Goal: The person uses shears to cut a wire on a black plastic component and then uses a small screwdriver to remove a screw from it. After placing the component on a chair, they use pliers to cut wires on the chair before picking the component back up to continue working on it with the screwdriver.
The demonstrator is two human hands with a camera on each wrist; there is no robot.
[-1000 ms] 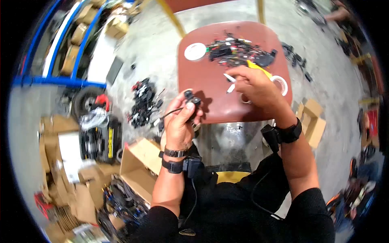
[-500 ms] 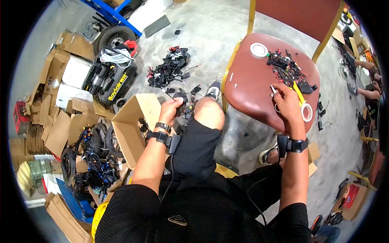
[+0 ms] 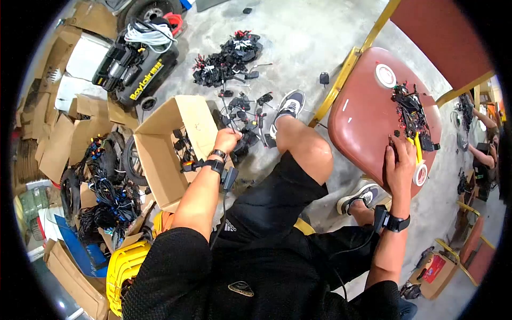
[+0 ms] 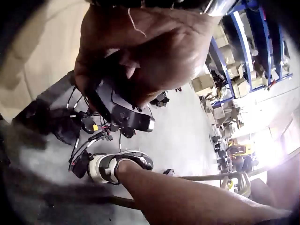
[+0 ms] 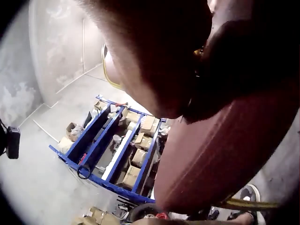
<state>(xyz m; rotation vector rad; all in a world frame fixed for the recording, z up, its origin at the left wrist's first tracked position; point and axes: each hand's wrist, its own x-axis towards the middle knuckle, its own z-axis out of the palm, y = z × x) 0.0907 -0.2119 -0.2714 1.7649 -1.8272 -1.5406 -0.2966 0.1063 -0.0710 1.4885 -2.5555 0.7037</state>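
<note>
In the head view my left hand (image 3: 228, 140) is low beside the open cardboard box, above black cabled parts (image 3: 248, 114) on the floor. Its curled fingers hold a black part (image 4: 133, 121), seen in the left wrist view. My right hand (image 3: 401, 166) is over the front of the red-brown chair seat (image 3: 362, 117), close to a yellow tool (image 3: 418, 148) and a roll of white tape (image 3: 420, 174). Whether its fingers hold anything is hidden; the right wrist view is dark there. A heap of small black parts (image 3: 409, 109) lies on the seat.
The cardboard box (image 3: 160, 154) has black parts inside. A black pile (image 3: 226, 61) and a compressor (image 3: 140, 74) stand beyond it. Another tape roll (image 3: 385, 76) and two white slips lie on the seat. My knee (image 3: 309, 154) is between box and chair.
The view has swung toward the box. My left hand has gone from near the chair down to the floor parts. The white item seen earlier at my right fingertips no longer shows.
</note>
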